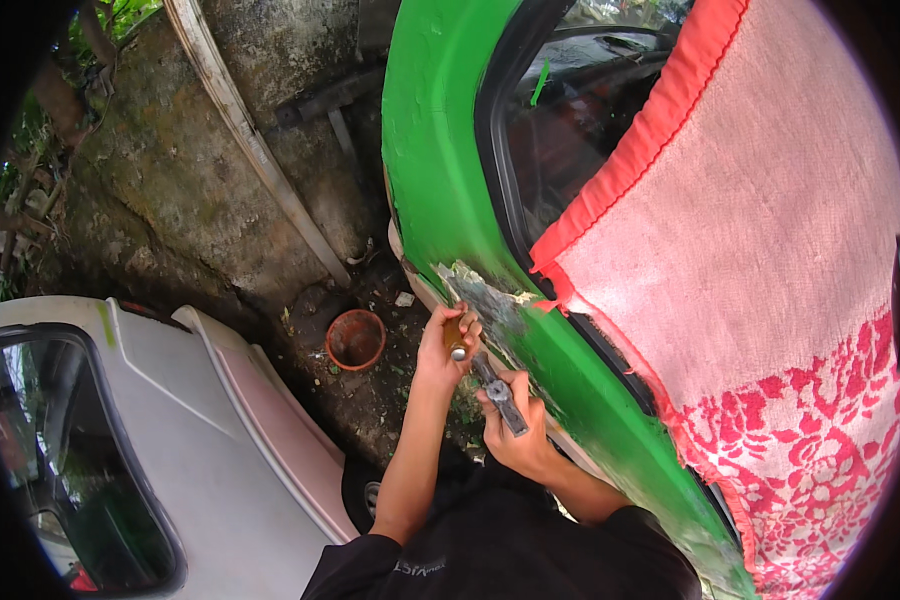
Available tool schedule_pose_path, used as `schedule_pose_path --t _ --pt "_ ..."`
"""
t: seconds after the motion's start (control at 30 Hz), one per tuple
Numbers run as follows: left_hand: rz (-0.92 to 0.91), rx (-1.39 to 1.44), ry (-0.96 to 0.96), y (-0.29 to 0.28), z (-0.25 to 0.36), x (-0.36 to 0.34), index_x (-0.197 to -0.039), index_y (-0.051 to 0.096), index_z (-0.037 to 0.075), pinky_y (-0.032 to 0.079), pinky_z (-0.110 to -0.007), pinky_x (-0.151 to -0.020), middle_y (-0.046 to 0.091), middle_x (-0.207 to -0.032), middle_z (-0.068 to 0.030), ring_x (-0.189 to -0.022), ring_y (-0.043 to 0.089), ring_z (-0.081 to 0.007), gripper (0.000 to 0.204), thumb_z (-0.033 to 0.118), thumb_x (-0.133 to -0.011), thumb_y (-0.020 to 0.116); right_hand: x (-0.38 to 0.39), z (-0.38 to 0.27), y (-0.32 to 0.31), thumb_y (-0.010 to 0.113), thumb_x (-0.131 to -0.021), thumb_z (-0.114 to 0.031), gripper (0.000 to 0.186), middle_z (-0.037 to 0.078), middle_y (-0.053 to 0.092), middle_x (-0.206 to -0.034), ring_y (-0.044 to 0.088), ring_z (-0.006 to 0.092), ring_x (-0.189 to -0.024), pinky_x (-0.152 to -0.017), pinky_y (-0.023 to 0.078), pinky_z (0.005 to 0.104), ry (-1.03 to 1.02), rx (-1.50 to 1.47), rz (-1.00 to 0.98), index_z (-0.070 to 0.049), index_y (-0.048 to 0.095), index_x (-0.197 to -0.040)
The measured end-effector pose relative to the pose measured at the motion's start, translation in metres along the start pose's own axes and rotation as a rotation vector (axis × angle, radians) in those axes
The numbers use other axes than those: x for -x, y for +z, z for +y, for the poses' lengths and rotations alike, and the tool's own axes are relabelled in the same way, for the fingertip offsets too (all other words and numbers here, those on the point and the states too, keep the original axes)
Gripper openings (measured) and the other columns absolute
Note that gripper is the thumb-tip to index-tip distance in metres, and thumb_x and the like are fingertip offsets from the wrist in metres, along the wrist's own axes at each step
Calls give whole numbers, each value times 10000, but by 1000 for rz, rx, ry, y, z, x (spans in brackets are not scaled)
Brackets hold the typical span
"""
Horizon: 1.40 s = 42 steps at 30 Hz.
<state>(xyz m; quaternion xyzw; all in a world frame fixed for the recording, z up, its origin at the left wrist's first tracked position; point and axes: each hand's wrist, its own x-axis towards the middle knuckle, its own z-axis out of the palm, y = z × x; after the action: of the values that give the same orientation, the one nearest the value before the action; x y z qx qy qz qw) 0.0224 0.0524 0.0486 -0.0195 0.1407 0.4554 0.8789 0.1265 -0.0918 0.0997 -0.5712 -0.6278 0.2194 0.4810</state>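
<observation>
My left hand [442,345] is wrapped round the brown handle of a chisel [456,336]. Its metal-capped end faces up toward me, and its working end is hidden behind the fingers. Close beside it, my right hand [518,430] grips a hammer [503,396], whose grey metal head shows above the fingers. The hammer head is just below and right of the chisel's cap; whether they touch I cannot tell. Both hands are beside a damaged patch [490,305] on the green car [440,170], where the paint is stripped to grey, rough, flaking material.
A pink patterned towel [760,230] with a red edge covers the car's right side and part of its window. On the dirt ground stands a reddish-brown pot [356,340]. To the left is a whitish car [170,400]; a mossy wall [170,150] rises behind, with a long pale strip [260,150] leaning on it.
</observation>
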Motion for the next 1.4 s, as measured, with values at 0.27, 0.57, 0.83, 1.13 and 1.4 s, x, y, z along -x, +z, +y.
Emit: schedule_pose_path --t 0.27,0.57,0.83,1.13,1.4 --pt "-62 135 -75 0 10 8 -938 469 23 408 -288 -359 419 -634 -57 -474 450 -193 78 65 -873 479 3 -10 -1 682 -876 -56 271 152 591 -619 635 326 -515 -459 465 377 -42 -126 -3 19 460 -1011" --pt "-85 150 -73 2 21 -2 -913 451 -3 426 -281 -344 434 -665 -52 -513 489 -187 93 83 -890 478 -19 -36 -8 697 -829 3 305 126 592 -641 634 321 -521 -463 463 362 -232 -62 -24 7 455 -1014" --pt "-101 129 -66 3 20 -7 -940 469 0 488 -298 -387 464 -661 -61 -531 505 -204 110 90 -885 501 -22 -31 -2 649 -804 2 283 154 623 -652 632 333 -523 -474 486 416 -217 92 -91 21 459 -1013" --pt "-137 68 -43 3 8 -10 -896 469 15 533 -298 -456 471 -673 -74 -586 500 -204 76 80 -882 506 -16 -42 -11 655 -828 2 299 167 628 -681 632 356 -536 -456 479 427 -156 81 -61 22 435 -1029" --pt "-49 68 -13 -1 7 -13 -929 469 2 556 -327 -487 475 -671 -89 -627 496 -205 109 79 -867 516 -19 -32 -10 676 -830 -11 321 129 654 -699 667 310 -562 -473 494 403 -134 130 -108 27 432 -1034"
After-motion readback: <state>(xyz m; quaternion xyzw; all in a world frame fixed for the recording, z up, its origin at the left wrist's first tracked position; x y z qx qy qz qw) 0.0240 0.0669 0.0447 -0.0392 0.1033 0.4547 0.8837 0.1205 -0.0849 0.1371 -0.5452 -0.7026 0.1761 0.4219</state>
